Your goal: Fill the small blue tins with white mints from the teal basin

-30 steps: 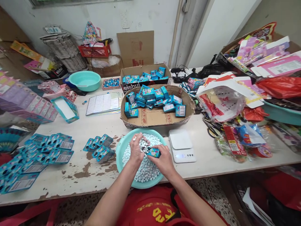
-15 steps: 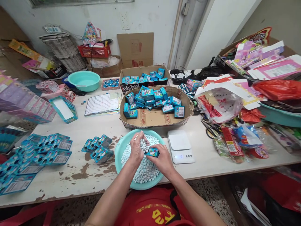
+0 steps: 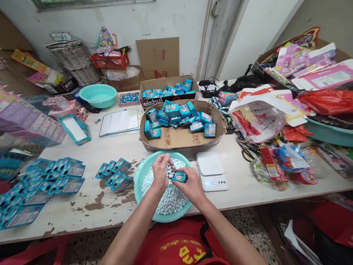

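A teal basin point(image 3: 140, 176) full of small white candies point(image 3: 171, 198) sits at the table's front edge. Both of my hands are over it. My right hand point(image 3: 189, 186) grips a small blue box point(image 3: 180, 176) lying sideways. My left hand point(image 3: 160, 173) is cupped with its fingers pinched on a few white candies at the box's open end. To the left lie several empty blue boxes point(image 3: 115, 173) in a loose pile.
A white scale point(image 3: 211, 171) stands right of the basin. Behind it a cardboard tray point(image 3: 182, 138) holds several blue boxes, with a second carton point(image 3: 167, 90) further back. Flat blue boxes point(image 3: 44, 184) cover the left; bags and packaging point(image 3: 270, 121) crowd the right.
My left hand has lifted slightly from the candies and closed up against the box's end. The right hand holds the box almost where it was.
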`<action>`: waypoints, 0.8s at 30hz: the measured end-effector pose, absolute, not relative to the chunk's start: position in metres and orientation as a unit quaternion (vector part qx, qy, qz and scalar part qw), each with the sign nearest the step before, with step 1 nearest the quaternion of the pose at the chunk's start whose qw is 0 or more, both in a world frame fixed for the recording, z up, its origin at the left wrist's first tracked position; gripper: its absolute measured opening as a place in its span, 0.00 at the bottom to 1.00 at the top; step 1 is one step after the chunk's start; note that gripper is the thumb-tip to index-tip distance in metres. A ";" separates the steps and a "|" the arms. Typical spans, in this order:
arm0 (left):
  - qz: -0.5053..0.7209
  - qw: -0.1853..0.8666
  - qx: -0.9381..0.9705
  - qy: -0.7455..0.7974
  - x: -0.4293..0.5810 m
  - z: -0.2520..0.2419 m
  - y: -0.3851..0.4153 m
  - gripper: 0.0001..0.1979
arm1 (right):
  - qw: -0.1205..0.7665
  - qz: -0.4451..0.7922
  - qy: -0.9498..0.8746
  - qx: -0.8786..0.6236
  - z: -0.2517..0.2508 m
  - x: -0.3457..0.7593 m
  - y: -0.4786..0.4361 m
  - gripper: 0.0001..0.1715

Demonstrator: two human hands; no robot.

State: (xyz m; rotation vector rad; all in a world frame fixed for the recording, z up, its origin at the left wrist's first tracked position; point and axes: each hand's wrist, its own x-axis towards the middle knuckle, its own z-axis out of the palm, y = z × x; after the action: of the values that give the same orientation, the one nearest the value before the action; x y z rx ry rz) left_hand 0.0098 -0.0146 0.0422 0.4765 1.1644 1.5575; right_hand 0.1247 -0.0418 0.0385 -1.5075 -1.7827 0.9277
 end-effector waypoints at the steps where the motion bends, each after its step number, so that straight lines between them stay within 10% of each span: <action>1: 0.653 0.539 0.204 0.492 0.011 0.043 -0.015 0.14 | 0.309 0.350 -0.675 -0.571 0.039 0.125 -0.041 0.16; 24: 0.644 0.526 0.224 0.509 0.021 0.058 -0.018 0.12 | 0.340 0.373 -0.645 -0.574 0.046 0.128 -0.041 0.16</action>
State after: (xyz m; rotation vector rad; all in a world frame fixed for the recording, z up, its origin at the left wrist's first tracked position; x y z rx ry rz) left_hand 0.0209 -0.0183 0.0584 0.5352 1.2161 1.5400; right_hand 0.1278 -0.0405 0.0461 -1.4946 -1.6779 0.9714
